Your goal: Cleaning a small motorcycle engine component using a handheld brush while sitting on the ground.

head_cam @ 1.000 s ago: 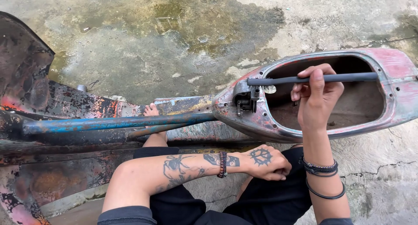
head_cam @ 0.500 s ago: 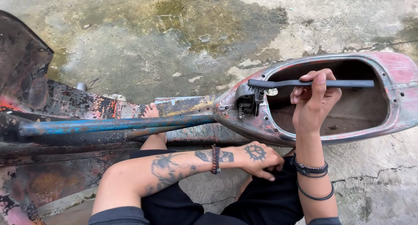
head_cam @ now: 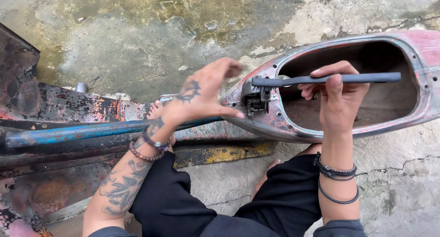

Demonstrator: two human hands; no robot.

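Wrench on latch at shell's left rim.
Right hand (head_cam: 337, 99) clenched round wrench (head_cam: 321, 79); left hand (head_cam: 201, 99) released, hovering beside latch (head_cam: 255, 99). Risk: head slips off, knuckles strike rusty shell (head_cam: 426, 104) edge.

Your right hand (head_cam: 337, 99) grips a long black wrench handle (head_cam: 330, 79), lying level across the opening of a worn pink-and-grey metal shell (head_cam: 426, 49). Its head sits on the dark latch fitting (head_cam: 256, 99) at the shell's narrow end, just beside your open left hand (head_cam: 201, 97).
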